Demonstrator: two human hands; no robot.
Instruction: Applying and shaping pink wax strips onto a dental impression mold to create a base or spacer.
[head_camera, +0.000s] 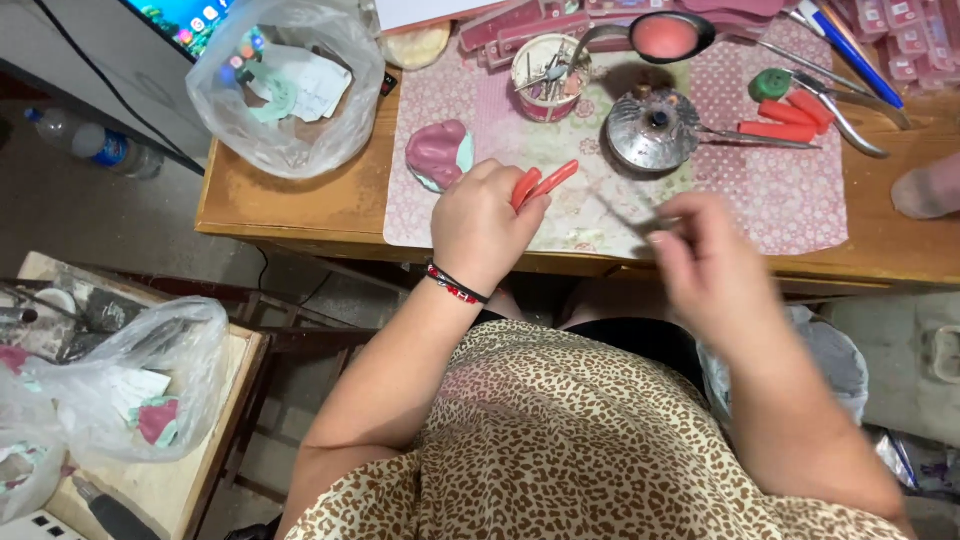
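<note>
My left hand (482, 225) is closed around red-handled pliers (540, 184), whose handles stick out to the upper right over a patterned pink mat (790, 200). My right hand (705, 255) is blurred with motion just right of it and pinches a thin metal wire or tool (625, 212) pointing up-left. A pink dental mould on a pale green base (440, 155) lies just left of my left hand. A red and black bracelet circles my left wrist.
On the wooden desk (290, 200) stand a small round tub of metal bits (548, 75), a metal burner (655, 130), red-handled pliers (790, 120), a pink-filled bowl (665, 37) and a clear bag (285, 85). Another bag (130, 385) sits on a low stool at left.
</note>
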